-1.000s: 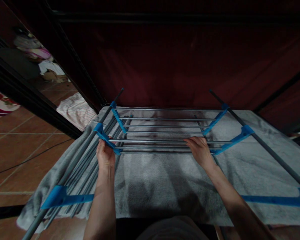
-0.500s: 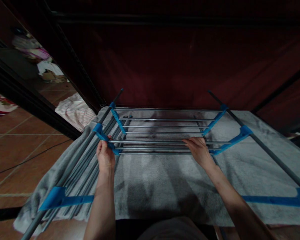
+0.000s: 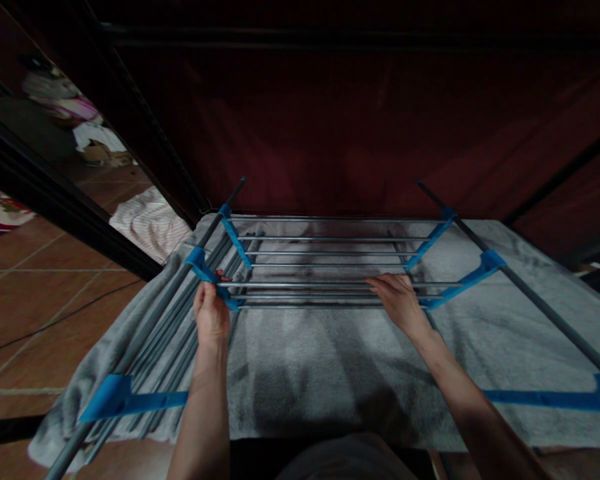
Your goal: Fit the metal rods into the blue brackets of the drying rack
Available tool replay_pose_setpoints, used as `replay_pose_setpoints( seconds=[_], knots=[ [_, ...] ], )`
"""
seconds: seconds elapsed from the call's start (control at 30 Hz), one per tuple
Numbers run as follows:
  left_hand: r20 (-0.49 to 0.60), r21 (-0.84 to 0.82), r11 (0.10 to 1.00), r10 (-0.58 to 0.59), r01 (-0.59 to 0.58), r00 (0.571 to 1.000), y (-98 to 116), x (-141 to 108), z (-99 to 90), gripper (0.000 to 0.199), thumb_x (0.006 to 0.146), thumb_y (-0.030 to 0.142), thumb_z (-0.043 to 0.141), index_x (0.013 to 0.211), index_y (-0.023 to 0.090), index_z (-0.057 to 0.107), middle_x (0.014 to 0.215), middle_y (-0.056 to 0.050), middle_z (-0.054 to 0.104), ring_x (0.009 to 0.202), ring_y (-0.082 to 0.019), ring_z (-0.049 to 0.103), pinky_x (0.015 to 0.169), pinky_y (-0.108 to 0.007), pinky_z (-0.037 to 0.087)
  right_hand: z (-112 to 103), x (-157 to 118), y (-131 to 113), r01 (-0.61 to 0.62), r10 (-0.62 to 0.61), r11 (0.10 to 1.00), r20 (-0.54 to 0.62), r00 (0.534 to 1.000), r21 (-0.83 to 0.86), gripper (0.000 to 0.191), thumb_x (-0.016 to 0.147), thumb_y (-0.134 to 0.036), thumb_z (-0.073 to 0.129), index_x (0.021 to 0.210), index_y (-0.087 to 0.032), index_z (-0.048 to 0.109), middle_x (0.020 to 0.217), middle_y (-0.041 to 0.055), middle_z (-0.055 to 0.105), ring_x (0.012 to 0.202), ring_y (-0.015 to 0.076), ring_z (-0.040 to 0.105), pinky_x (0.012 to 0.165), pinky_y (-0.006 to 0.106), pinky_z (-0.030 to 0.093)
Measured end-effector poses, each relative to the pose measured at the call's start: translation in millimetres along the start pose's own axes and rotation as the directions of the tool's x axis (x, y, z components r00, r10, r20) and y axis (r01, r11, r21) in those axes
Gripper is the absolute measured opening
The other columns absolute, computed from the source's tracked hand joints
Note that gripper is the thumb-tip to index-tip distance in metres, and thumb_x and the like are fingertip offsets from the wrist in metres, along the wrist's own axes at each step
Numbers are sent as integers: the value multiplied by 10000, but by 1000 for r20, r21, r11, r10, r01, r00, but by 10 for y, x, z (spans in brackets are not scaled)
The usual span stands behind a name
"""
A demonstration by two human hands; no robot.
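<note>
A rack of grey metal tubes with blue plastic brackets lies across a grey cloth (image 3: 300, 373). My left hand (image 3: 213, 310) is closed around the left blue bracket (image 3: 203, 267), where the end of a thin crossbar meets it. My right hand (image 3: 395, 300) pinches the same thin crossbar (image 3: 300, 285) towards its right side, near the right blue bracket (image 3: 460, 283). More thin bars span the brackets behind and below. Long side tubes (image 3: 550, 313) run along both sides. Several loose grey tubes (image 3: 167, 343) lie on the cloth at the left, partly under the frame.
Nearer blue brackets (image 3: 130, 400) stick inward at the lower left and lower right. A dark red panel (image 3: 330, 133) rises behind the rack. At the left are a tiled floor (image 3: 30, 300), a striped cloth (image 3: 153, 220), a cable and a pile of fabrics.
</note>
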State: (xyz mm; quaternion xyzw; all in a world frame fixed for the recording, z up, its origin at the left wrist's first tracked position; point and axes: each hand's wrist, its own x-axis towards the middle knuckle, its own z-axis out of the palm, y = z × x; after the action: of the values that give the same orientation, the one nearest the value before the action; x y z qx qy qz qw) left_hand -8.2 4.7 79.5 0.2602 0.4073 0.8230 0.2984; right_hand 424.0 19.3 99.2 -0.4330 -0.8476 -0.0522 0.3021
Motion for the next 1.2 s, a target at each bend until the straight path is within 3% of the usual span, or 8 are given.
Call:
replay_pose_setpoints(
  seconds=[0.13, 0.6, 0.9, 1.2],
  knots=[
    [8, 28, 1000, 6, -7, 1000, -11, -14, -17, 395, 690, 533, 866, 855, 205, 718, 988, -46, 737, 794, -133, 627, 792, -280, 506, -7, 1, 2, -7, 7, 1000, 12, 1000, 3, 292, 1020, -220, 515, 1229, -273, 712, 1013, 63, 730, 941, 230, 639, 882, 394, 439],
    [7, 120, 993, -15, 14, 1000, -69, -93, -64, 519, 680, 549, 870, 1057, 219, 735, 920, -31, 735, 855, -133, 647, 831, -243, 490, -50, 45, -12, 1, -1, 1000, 32, 999, 5, 291, 1037, -240, 485, 1230, -260, 702, 993, 71, 715, 929, 228, 639, 872, 387, 422],
    [69, 402, 894, 186, -198, 980, -128, -127, -133, 478, 880, 557, 679, 1198, 200, 693, 1026, -63, 735, 1000, -175, 660, 972, -291, 457, -60, 62, -2, 13, -14, 1000, 42, 999, 17, 308, 1045, -248, 474, 1261, -278, 691, 957, 54, 724, 886, 217, 654, 877, 386, 426],
    [87, 501, 809, 307, -308, 948, -189, -132, -126, 386, 934, 525, 601, 1115, 200, 704, 1045, -67, 729, 1014, -201, 654, 972, -322, 458, -49, 73, 10, 0, -1, 1000, 59, 998, 19, 290, 1055, -267, 460, 1218, -267, 700, 979, 57, 727, 909, 217, 651, 894, 392, 414]
  ],
)
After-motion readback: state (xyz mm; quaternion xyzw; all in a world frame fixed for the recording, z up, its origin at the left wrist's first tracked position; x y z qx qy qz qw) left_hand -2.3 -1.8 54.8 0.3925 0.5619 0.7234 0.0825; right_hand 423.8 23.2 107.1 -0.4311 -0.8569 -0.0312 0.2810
